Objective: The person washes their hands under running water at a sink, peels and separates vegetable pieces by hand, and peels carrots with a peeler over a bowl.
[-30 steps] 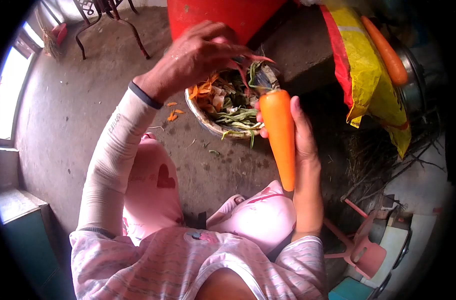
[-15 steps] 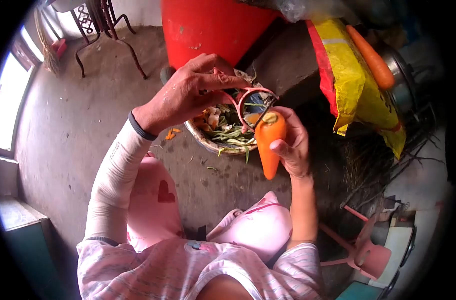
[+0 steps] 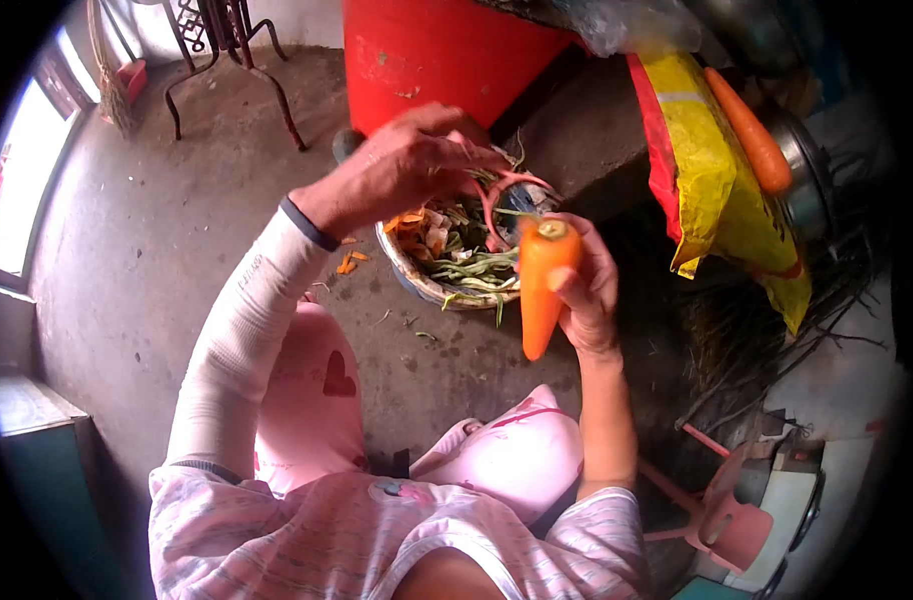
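Note:
My left hand [image 3: 417,165], its forearm in a pale sleeve, is closed on the handle of a pink Y-shaped peeler [image 3: 491,208]. The peeler's head is slightly blurred and sits just above and left of the carrot's top. In my right hand [image 3: 594,285] is a peeled-looking orange carrot [image 3: 545,300], thick end up and tip pointing down, with my thumb across its side. Both hands are over or beside a basin [image 3: 402,270] of peelings, green bean-like scraps and other vegetable waste. My left hand hides part of its far rim.
A large red bucket [image 3: 442,60] stands behind the basin. To the right, another carrot [image 3: 747,130] lies on a yellow-and-red bag [image 3: 717,170], near dry twigs [image 3: 837,300]. A pink stool [image 3: 722,515] is at lower right. Orange scraps [image 3: 349,262] lie on the floor.
The peeler has shifted up and left, away from the carrot's top, which it was against before. The carrot stands a little more upright. The view has shifted slightly.

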`<state>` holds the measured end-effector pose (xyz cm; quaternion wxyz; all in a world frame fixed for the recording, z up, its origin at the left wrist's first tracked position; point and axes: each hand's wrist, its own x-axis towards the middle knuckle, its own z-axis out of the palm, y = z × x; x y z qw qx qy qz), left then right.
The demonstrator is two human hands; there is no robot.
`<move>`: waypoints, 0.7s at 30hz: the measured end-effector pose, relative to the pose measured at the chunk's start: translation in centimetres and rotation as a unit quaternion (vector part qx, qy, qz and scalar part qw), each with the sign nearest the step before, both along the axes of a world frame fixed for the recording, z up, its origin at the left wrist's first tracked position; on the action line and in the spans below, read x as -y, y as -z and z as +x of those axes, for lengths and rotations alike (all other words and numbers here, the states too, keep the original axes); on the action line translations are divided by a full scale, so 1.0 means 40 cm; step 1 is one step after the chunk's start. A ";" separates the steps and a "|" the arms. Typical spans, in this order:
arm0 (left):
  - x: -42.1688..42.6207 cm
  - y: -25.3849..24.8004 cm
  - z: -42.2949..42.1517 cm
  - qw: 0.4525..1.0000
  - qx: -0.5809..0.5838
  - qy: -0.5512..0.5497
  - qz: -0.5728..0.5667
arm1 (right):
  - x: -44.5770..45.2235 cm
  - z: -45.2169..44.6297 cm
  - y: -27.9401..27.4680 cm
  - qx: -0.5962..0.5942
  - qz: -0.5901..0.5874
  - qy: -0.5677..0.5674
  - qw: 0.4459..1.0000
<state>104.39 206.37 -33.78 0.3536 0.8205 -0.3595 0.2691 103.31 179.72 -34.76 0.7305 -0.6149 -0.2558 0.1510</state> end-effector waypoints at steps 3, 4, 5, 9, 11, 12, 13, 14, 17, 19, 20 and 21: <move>-0.067 0.033 0.025 0.994 -0.071 -0.072 -0.037 | 0.006 -0.021 -0.033 -0.001 0.021 0.015 1.000; -0.071 0.031 0.025 0.995 -0.042 -0.092 -0.023 | 0.007 -0.021 -0.033 0.000 0.019 0.016 1.000; -0.066 0.028 0.025 0.995 -0.048 -0.083 -0.027 | 0.008 -0.018 -0.035 0.001 0.015 0.017 1.000; -0.009 -0.008 -0.009 0.999 -0.027 -0.027 -0.031 | 0.008 -0.005 -0.015 -0.011 0.020 0.020 1.000; 0.009 -0.022 -0.025 0.999 -0.017 0.017 -0.038 | 0.010 -0.005 -0.010 -0.024 0.018 0.014 0.999; 0.019 -0.027 -0.033 0.999 -0.010 0.022 -0.035 | 0.009 -0.003 -0.005 -0.024 0.022 0.011 0.999; 0.028 -0.030 -0.039 0.999 -0.003 0.026 -0.033 | 0.008 0.001 0.003 -0.024 0.026 0.008 0.999; 0.033 -0.032 -0.041 0.999 0.004 0.029 -0.030 | 0.006 0.005 0.006 -0.023 0.031 0.005 0.999; 0.032 -0.021 -0.026 0.998 0.023 0.042 -0.030 | 0.002 -0.003 0.004 -0.036 0.037 -0.009 0.999; 0.007 -0.011 -0.012 1.000 0.030 -0.006 -0.007 | 0.004 -0.015 -0.014 -0.074 0.052 -0.019 0.996; -0.019 0.001 0.002 1.000 -0.009 -0.030 -0.005 | 0.013 -0.012 -0.027 -0.091 0.058 -0.038 0.993; -0.034 0.007 0.006 0.997 -0.048 -0.054 -0.005 | 0.020 -0.010 -0.034 -0.108 0.063 -0.057 0.991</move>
